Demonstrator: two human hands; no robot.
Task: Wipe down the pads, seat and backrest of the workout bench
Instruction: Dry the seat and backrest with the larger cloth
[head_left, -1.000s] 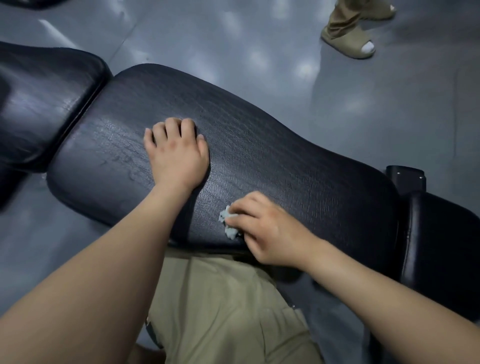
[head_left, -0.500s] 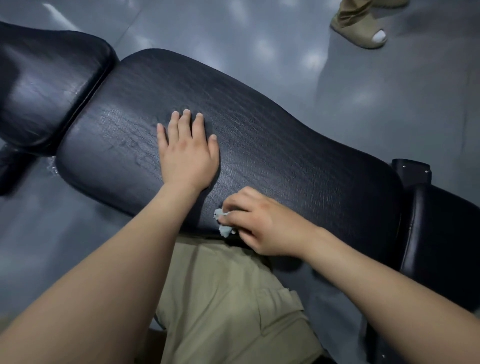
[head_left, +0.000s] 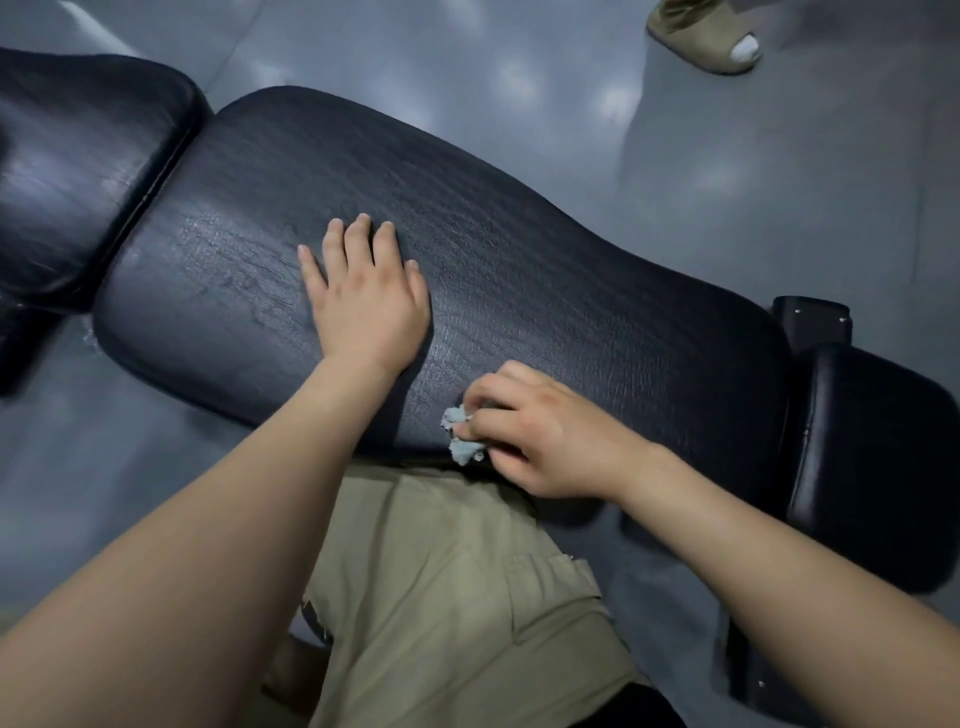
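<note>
A long black padded backrest (head_left: 571, 270) of the workout bench lies across the view. A second black pad (head_left: 78, 171) adjoins it at the left and another black pad (head_left: 872, 462) at the right. My left hand (head_left: 363, 301) rests flat on the backrest with its fingers spread. My right hand (head_left: 540, 436) grips a small crumpled pale blue wipe (head_left: 457, 441) at the backrest's near edge. Wet streaks show on the backrest's left part.
Grey glossy floor (head_left: 467, 62) surrounds the bench. Another person's foot in a tan slide (head_left: 706, 36) stands at the top right. My own leg in khaki shorts (head_left: 457, 597) is below the bench edge. A black frame bracket (head_left: 810, 322) sits between the backrest and the right pad.
My right hand with the wipe has stayed at the near edge with only a small shift. My left hand's fingers have straightened flat. The camera has shifted a little.
</note>
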